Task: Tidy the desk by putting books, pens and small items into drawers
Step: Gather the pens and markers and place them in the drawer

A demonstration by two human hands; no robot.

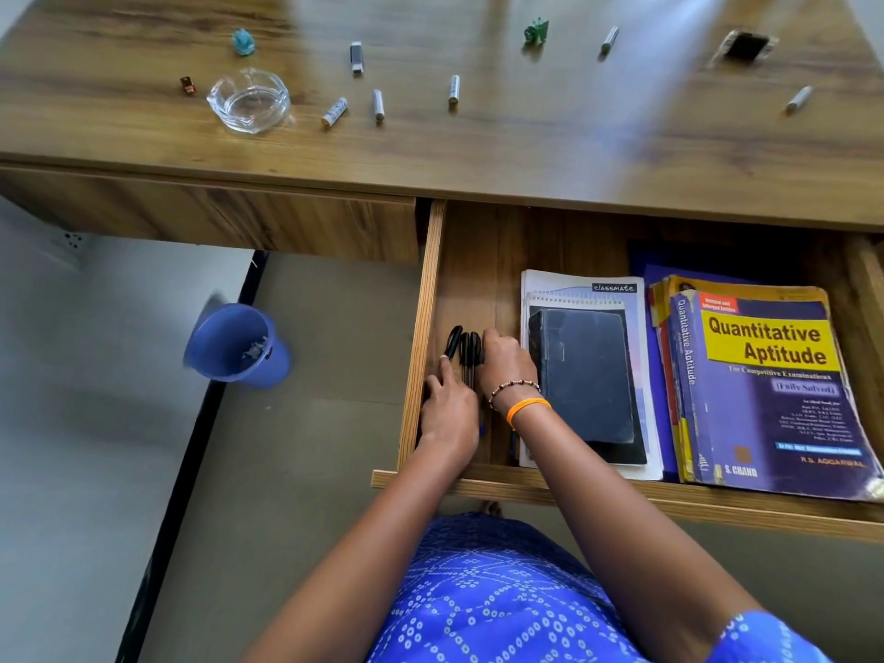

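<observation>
Black pens [463,351] are bunched between left hand [449,413] and right hand [504,363], fingers curled against them, and squared along the open drawer's [421,327] left wall, presumably saving room; batteries [453,90] remain on the surface [526,136].

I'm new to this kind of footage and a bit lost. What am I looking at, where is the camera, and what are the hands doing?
There is no machine: a person wears a camera on the head, looking down. Both hands reach into an open drawer under a wooden desk. The left hand and right hand gather a bundle of black pens at the drawer's left side. Beside them lie notebooks and a Quantitative Aptitude book. On the desk sit a glass ashtray and several small batteries.
</observation>
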